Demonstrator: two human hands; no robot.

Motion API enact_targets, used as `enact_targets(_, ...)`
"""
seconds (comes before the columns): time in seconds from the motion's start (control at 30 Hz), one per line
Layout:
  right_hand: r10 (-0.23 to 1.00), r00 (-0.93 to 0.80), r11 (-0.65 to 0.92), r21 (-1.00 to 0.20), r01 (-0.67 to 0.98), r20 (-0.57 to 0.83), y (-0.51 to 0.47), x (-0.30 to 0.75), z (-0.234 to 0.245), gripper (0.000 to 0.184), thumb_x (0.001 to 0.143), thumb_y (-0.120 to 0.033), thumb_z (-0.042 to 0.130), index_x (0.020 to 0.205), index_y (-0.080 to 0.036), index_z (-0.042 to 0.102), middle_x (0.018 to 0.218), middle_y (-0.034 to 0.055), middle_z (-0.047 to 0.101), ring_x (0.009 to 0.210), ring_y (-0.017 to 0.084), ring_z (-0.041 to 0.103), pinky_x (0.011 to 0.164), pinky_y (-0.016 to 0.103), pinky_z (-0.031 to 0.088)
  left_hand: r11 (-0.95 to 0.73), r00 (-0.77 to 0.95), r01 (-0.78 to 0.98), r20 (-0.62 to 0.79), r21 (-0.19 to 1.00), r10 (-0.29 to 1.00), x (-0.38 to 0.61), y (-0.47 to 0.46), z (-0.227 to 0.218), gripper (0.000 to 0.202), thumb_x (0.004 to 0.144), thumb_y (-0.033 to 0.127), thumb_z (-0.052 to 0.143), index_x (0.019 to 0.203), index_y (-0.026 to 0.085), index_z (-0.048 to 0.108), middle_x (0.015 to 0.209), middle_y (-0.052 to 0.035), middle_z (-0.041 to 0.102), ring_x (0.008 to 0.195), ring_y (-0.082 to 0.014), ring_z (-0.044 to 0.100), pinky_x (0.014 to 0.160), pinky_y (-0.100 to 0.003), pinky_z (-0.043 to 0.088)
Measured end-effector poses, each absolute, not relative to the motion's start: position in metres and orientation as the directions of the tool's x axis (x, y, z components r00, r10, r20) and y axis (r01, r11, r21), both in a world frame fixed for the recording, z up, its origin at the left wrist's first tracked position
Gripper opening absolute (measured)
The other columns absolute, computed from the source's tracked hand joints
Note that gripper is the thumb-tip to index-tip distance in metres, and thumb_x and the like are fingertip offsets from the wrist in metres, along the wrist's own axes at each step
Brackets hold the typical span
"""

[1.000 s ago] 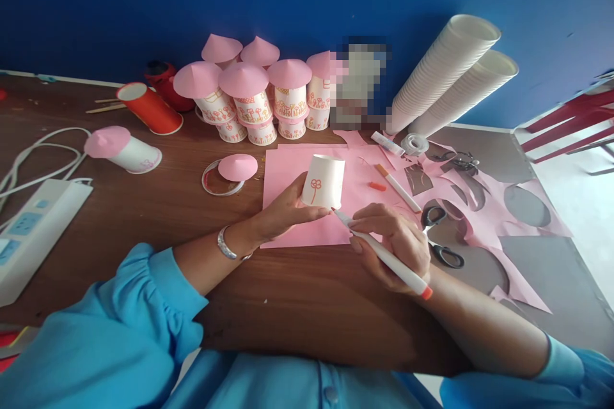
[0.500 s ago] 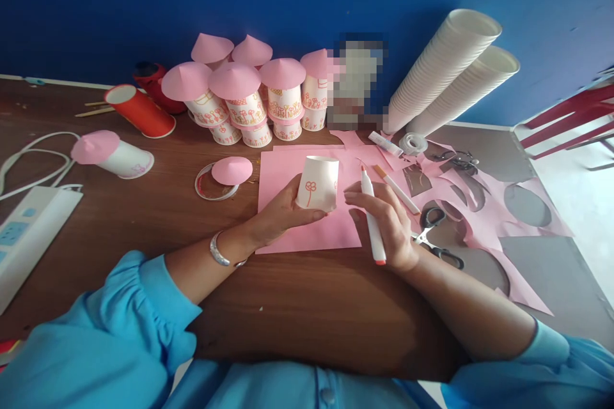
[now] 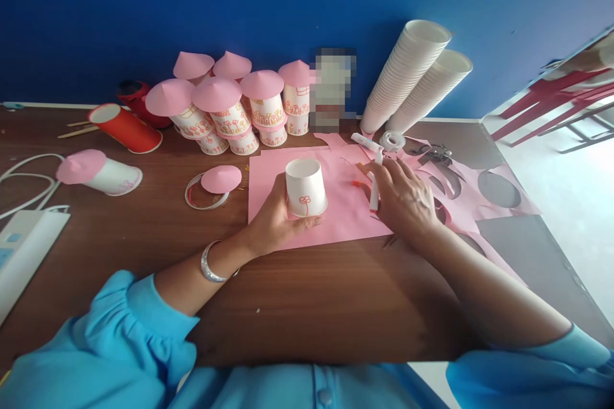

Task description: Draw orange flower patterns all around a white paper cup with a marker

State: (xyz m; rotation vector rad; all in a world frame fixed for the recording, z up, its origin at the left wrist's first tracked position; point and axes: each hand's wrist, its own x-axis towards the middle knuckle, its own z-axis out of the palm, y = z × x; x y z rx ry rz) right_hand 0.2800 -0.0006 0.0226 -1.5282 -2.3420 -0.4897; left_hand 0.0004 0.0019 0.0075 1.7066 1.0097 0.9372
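Observation:
My left hand [image 3: 268, 220] is closed around the side and lower rim of a white paper cup [image 3: 300, 184], held wide end down. A small red flower is drawn near its lower rim. My right hand [image 3: 407, 195], palm down over the pink paper [image 3: 336, 217], has a white marker [image 3: 375, 195] by its thumb and fingers. Beside it shows an orange-red piece [image 3: 361, 184], partly covered by the fingers; I cannot tell whether it is a cap or a marker end.
Decorated cup towers with pink cone roofs [image 3: 217, 94] stand by the blue wall. Right of them lean two stacks of white cups [image 3: 407, 70]. Tape [image 3: 392, 140] and cut pink scraps [image 3: 463, 214] lie at right. A red cup [image 3: 127, 130] and a power strip [image 3: 36, 243] are at left.
My right hand has turned palm down and reached forward to where a second marker lay. My left hand has tipped the cup, so its narrow end shows more and the flower sits lower.

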Motion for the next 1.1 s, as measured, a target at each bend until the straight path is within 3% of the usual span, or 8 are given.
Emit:
enact_targets(0.13, 0.91, -0.267, 0.271, 0.034, 0.962, 0.316, -0.004, 0.295, 0.017, 0.034, 0.089, -0.014, 0.059, 0.123, -0.018, 0.061, 0.107, 0.0135, 0.072, 0.102, 0.031, 0.065, 0.069, 0.035, 0.043, -0.396, 0.34, 0.514, 0.243, 0.761, 0.908, -0.002, 0.012, -0.003, 0.067, 0.074, 0.044, 0.089, 0.125, 0.021, 0.051, 0.122, -0.0142, 0.06, 0.113, -0.0351, 0.059, 0.099, -0.056, 0.049)
enact_targets(0.33, 0.92, -0.304, 0.302, 0.045, 0.952, 0.247, -0.008, 0.295, 0.002, 0.034, 0.091, -0.007, 0.051, 0.12, -0.02, 0.063, 0.102, 0.0112, 0.074, 0.094, 0.028, 0.067, 0.063, 0.032, 0.036, -0.407, 0.326, 0.703, 0.245, 0.583, 0.913, -0.001, 0.016, -0.011, 0.071, 0.065, 0.033, 0.094, 0.122, 0.017, 0.055, 0.119, -0.0172, 0.066, 0.113, -0.041, 0.061, 0.097, -0.057, 0.048)
enact_targets(0.43, 0.9, -0.305, 0.309, 0.038, 0.95, 0.313, -0.009, 0.294, 0.002, 0.03, 0.093, -0.007, 0.05, 0.117, -0.019, 0.065, 0.101, 0.0111, 0.074, 0.093, 0.027, 0.068, 0.061, 0.032, 0.037, -0.39, 0.304, 0.702, 0.245, 0.595, 0.921, -0.001, 0.016, -0.012, 0.083, 0.06, 0.03, 0.096, 0.129, 0.019, 0.053, 0.125, -0.0168, 0.066, 0.119, -0.042, 0.06, 0.103, -0.059, 0.046)
enact_targets(0.57, 0.815, -0.249, 0.32, -0.048, 0.946, 0.524, -0.013, 0.291, 0.013, 0.019, 0.101, -0.02, 0.053, 0.115, -0.019, 0.065, 0.1, 0.0094, 0.072, 0.087, 0.024, 0.067, 0.063, 0.031, 0.042, -0.379, 0.285, 0.617, 0.253, 0.689, 0.924, -0.005, 0.016, -0.013, 0.103, 0.059, 0.036, 0.096, 0.145, 0.022, 0.041, 0.143, -0.0174, 0.057, 0.132, -0.0411, 0.055, 0.112, -0.059, 0.043)
enact_targets(0.67, 0.803, -0.245, 0.334, -0.072, 0.94, 0.543, -0.008, 0.288, 0.019, 0.02, 0.103, -0.024, 0.053, 0.118, -0.021, 0.067, 0.104, 0.0092, 0.072, 0.09, 0.024, 0.066, 0.065, 0.031, 0.042, -0.383, 0.268, 0.557, 0.277, 0.737, 0.923, -0.008, 0.016, -0.013, 0.104, 0.064, 0.041, 0.094, 0.148, 0.021, 0.037, 0.145, -0.0186, 0.053, 0.133, -0.0394, 0.053, 0.113, -0.06, 0.042)
enact_targets(0.8, 0.868, -0.313, 0.343, -0.009, 0.939, 0.385, 0.007, 0.287, 0.013, 0.031, 0.098, -0.009, 0.048, 0.114, -0.022, 0.071, 0.1, 0.0091, 0.074, 0.09, 0.024, 0.064, 0.067, 0.032, 0.042, -0.477, 0.232, 0.475, 0.417, 0.74, 0.879, -0.009, 0.014, -0.01, 0.087, 0.078, 0.049, 0.084, 0.145, 0.021, 0.037, 0.138, -0.0167, 0.053, 0.128, -0.0343, 0.054, 0.114, -0.057, 0.043)
enact_targets(0.93, 0.825, -0.359, 0.388, 0.023, 0.921, 0.436, 0.01, 0.284, 0.003, 0.025, 0.101, -0.015, 0.049, 0.112, -0.021, 0.071, 0.099, 0.0094, 0.076, 0.095, 0.025, 0.063, 0.075, 0.034, 0.045, -0.544, 0.121, 0.456, 0.556, 0.704, 0.822, -0.011, 0.011, -0.002, 0.063, 0.089, 0.049, 0.072, 0.137, 0.023, 0.04, 0.132, -0.0133, 0.053, 0.123, -0.0277, 0.056, 0.113, -0.051, 0.046)
enact_targets(1.1, 0.781, -0.491, 0.497, 0.09, 0.863, 0.386, 0.005, 0.276, -0.002, 0.027, 0.1, -0.009, 0.047, 0.104, -0.02, 0.071, 0.094, 0.0089, 0.076, 0.089, 0.023, 0.06, 0.067, 0.033, 0.04, -0.7, 0.172, 0.38, 0.697, 0.605, 0.696, -0.01, -0.004, 0.012, 0.029, 0.091, 0.037, 0.068, 0.112, 0.024, 0.054, 0.101, -0.0065, 0.06, 0.091, -0.0214, 0.059, 0.087, -0.041, 0.053)
